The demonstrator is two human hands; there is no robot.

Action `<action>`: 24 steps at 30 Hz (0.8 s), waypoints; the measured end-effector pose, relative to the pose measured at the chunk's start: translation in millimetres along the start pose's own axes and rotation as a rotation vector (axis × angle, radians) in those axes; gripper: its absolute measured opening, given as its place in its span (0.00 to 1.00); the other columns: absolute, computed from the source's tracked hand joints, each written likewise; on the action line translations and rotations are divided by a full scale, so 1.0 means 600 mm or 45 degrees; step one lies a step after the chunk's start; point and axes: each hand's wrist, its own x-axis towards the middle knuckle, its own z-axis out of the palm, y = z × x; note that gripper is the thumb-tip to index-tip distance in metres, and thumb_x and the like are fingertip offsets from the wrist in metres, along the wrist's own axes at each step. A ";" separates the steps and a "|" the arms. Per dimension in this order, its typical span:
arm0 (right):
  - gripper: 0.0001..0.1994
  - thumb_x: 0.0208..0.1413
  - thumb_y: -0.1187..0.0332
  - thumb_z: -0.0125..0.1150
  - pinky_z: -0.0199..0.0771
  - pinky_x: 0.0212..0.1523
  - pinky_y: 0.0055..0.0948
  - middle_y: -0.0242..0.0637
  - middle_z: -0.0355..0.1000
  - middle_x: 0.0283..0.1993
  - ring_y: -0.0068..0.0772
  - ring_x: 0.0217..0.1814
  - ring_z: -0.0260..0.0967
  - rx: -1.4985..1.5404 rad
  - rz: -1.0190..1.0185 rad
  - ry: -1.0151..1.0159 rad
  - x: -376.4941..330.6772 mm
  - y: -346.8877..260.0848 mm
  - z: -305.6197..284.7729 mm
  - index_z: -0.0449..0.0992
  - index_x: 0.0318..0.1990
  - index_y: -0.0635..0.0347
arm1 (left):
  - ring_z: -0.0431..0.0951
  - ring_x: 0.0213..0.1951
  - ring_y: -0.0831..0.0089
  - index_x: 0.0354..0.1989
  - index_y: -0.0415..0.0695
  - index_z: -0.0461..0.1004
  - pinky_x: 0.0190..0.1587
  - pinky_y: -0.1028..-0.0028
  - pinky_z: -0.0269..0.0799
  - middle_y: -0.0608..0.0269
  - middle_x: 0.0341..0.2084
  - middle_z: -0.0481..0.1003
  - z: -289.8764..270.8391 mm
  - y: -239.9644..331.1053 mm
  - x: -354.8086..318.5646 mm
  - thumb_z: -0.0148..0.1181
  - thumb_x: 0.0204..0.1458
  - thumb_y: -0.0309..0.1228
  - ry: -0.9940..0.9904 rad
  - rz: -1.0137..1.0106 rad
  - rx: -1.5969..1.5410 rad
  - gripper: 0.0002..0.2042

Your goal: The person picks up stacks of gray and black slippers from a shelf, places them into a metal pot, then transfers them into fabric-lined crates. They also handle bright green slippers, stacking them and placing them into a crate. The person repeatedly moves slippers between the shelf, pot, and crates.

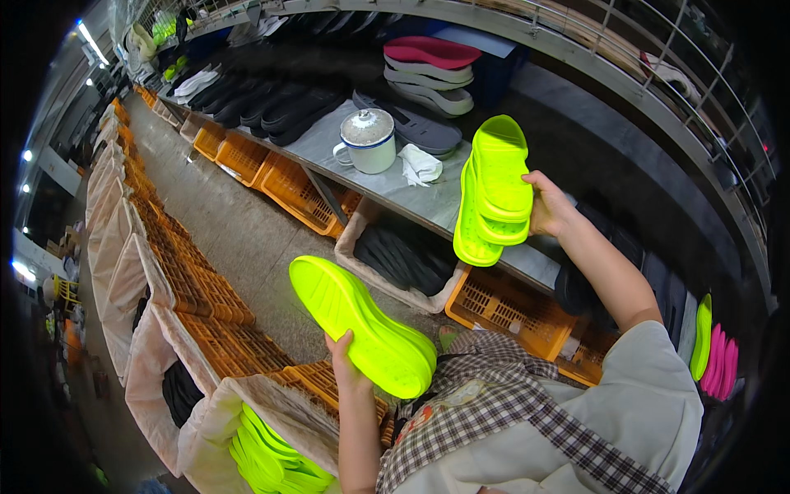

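My left hand (349,361) is closed around the edge of bright yellow-green shoe soles (358,317), held tilted in front of my apron; they look like more than one pressed together. At the bench (329,169), my right hand (548,204) grips the right side of a stack of matching yellow-green soles (504,177), with its thumb and fingers partly hidden. Whether that stack rests on the bench top or hangs over it, I cannot tell. Left of it lie a crumpled white tissue (420,165) and a lidded white mug (369,146). A dark grey sole (415,130) lies behind them.
Black soles (284,107) line the bench farther left; a pink-topped stack of soles (429,53) stands behind. Below are orange crates (510,313) and a lined crate of black pieces (403,255). At lower left, a cloth-lined basket (206,428) holds yellow-green soles (276,457). A metal rack (658,107) curves overhead.
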 end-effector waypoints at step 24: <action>0.47 0.33 0.70 0.58 0.59 0.63 0.37 0.45 0.57 0.64 0.43 0.64 0.58 -0.608 0.259 -1.089 -0.108 0.366 0.362 0.46 0.68 0.59 | 0.57 0.61 0.58 0.68 0.48 0.30 0.61 0.63 0.58 0.48 0.62 0.50 -0.058 0.137 -0.164 0.58 0.48 0.18 0.692 0.844 0.325 0.46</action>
